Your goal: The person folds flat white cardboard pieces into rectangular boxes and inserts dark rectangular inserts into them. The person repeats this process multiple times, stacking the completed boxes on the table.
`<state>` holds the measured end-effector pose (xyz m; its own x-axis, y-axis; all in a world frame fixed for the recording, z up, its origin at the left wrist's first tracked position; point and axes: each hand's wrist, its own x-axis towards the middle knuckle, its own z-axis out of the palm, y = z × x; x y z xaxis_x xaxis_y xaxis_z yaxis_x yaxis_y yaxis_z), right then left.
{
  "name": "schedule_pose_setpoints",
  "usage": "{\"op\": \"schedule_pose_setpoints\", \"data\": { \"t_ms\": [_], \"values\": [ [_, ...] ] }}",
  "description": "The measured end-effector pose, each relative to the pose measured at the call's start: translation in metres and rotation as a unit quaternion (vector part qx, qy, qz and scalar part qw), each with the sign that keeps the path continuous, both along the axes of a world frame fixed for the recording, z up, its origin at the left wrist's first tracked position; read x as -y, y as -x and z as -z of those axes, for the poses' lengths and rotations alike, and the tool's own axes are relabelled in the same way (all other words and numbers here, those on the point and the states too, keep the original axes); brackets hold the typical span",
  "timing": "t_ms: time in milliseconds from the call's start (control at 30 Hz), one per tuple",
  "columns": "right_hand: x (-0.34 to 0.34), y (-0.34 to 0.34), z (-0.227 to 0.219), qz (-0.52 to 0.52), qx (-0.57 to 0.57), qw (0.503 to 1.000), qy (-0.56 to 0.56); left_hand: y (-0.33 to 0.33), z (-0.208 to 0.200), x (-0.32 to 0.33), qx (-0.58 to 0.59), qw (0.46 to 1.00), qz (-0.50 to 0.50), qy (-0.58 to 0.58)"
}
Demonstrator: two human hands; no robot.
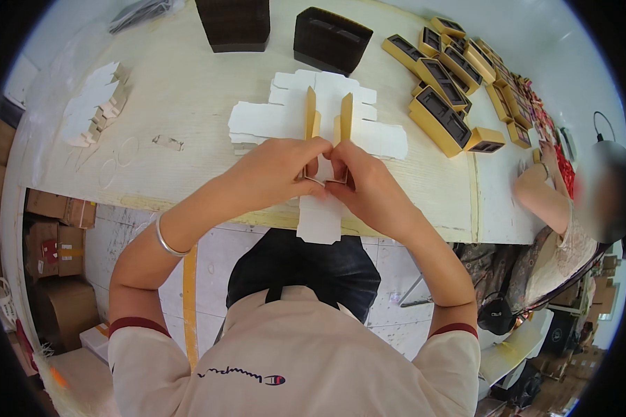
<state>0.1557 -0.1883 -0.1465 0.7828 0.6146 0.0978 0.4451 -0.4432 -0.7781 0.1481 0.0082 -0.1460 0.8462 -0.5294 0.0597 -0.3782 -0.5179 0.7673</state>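
Observation:
Between my hands a carton blank (320, 217), white inside and gold outside, is partly folded, its two long gold-backed side walls standing up. My left hand (283, 170) pinches its left near corner, fingers closed on the card. On the opposite side my right hand (366, 182) grips the right near corner, thumb and fingertips pressed together. A white end flap of the carton hangs over the table's front edge toward me. Beneath and beyond it lies a stack of flat white blanks (257, 119) with notched edges.
Two dark brown box-shaped pieces (234, 26) stand at the back. A heap of gold boxes with dark inserts (440, 115) lies at right. More folded white blanks (94, 105) rest at left on the table (174, 90). A co-worker (563, 201) sits at far right.

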Motion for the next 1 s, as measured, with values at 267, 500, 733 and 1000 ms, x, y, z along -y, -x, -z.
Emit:
{"op": "schedule_pose_setpoints", "data": {
  "t_ms": [267,500,733,1000],
  "values": [
    [0.024,0.013,-0.018,-0.028,-0.041,0.997,-0.052,0.002,0.026,0.011,0.208,0.977,-0.002,0.045],
    [0.032,0.031,0.014,-0.082,0.339,0.936,0.058,-0.001,0.008,0.011,0.017,0.999,-0.015,0.028],
    [0.002,0.008,0.022,0.136,0.001,0.963,-0.234,-0.008,0.006,-0.003,-0.157,0.98,-0.042,0.111],
    [0.007,0.016,0.023,0.047,0.415,0.907,0.057,0.013,0.027,0.01,0.136,0.981,-0.069,0.117]
  ]
}}
